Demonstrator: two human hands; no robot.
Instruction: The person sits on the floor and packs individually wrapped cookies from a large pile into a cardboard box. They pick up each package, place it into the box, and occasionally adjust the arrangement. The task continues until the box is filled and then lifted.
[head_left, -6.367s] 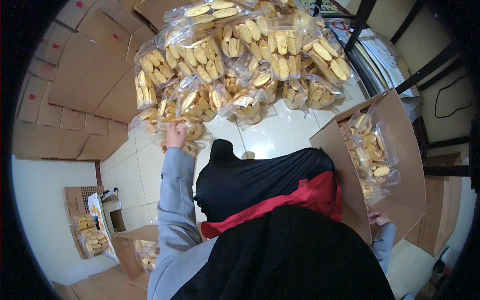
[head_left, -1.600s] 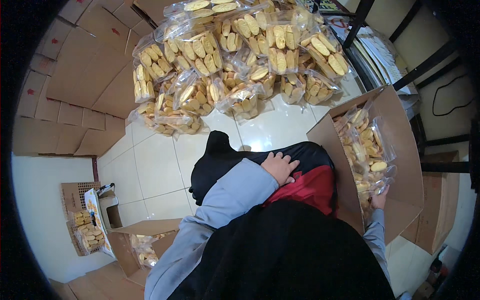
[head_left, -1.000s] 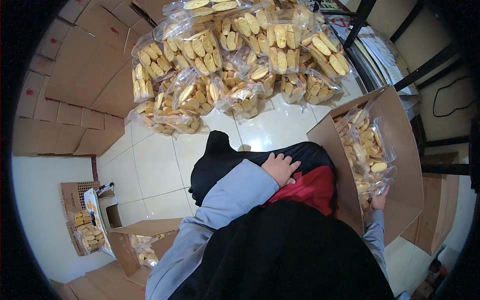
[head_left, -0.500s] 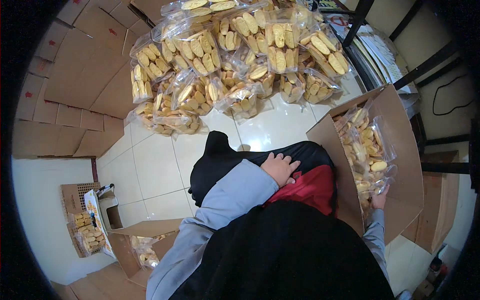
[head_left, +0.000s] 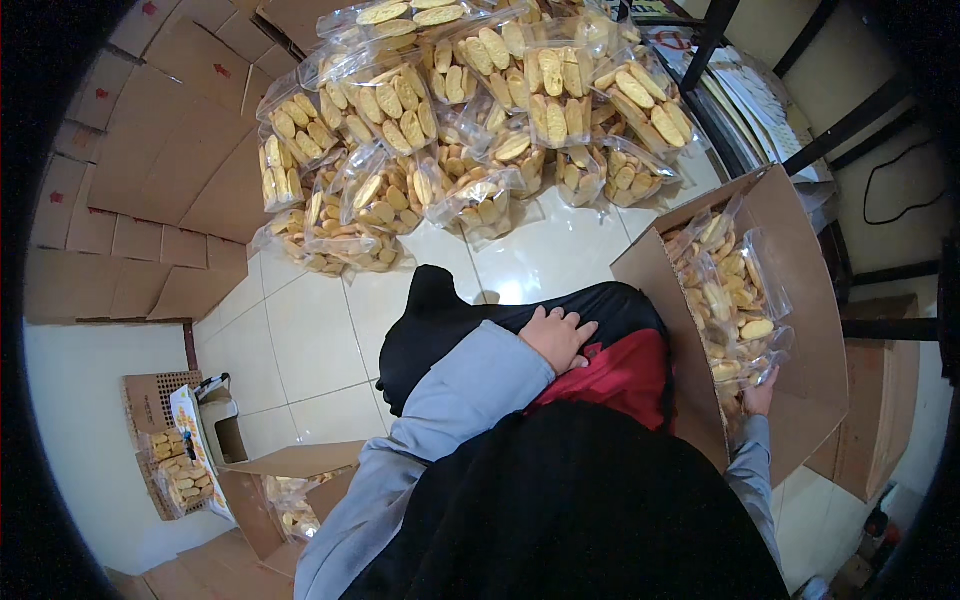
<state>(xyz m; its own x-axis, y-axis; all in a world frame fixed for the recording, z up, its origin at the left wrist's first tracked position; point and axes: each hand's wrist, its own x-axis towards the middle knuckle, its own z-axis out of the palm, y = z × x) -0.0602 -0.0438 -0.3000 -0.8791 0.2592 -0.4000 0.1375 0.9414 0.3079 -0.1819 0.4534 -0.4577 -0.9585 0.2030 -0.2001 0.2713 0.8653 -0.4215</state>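
Pale tiled floor (head_left: 315, 335) bears heaped biscuit bags (head_left: 400, 120) and cardboard boxes (head_left: 685, 350).

Bag pile (head_left: 405, 110) on floor (head_left: 310, 335) ahead; right, box (head_left: 815, 375) with bags (head_left: 735, 285) inside; left, cartons (head_left: 160, 150).

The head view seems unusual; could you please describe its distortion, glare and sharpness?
Head view: dark corners frame the image, cardboard boxes at left seem skewed; bright glare on the floor tiles, glints on the clear bags; left hand without obvious motion blur.
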